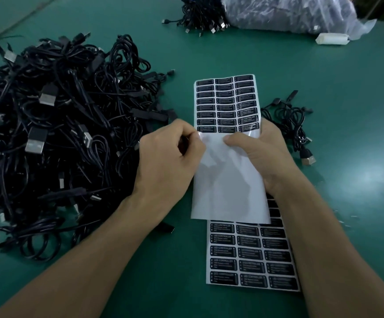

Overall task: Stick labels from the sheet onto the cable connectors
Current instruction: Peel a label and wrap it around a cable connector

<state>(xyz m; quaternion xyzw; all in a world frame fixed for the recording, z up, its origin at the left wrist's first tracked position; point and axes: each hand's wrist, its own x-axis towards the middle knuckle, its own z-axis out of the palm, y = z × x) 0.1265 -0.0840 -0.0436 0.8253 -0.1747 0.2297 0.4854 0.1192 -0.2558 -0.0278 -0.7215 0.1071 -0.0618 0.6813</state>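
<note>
Though beside left hand [168,157], cable pile [60,134] clear of sheet [227,99]

**Gloss on the paper, matt on the cables**

The white paper label sheet [229,180] has a smooth, glossy face on its bare lower part, shiny enough to carry soft reflections. Its black rectangular stickers [226,104] look satin, with crisp white print. The second white label sheet lying flat [250,255] shows the same finish. The heap of black cables [71,125] has matt, rubbery-looking plastic sheathing, and its USB plugs [34,145] are dull silvery metal. The green counter [335,99] is smooth and mostly matt, with a faint pale sheen at right. The clear plastic bag [289,12] is crinkled and glossy.
</note>
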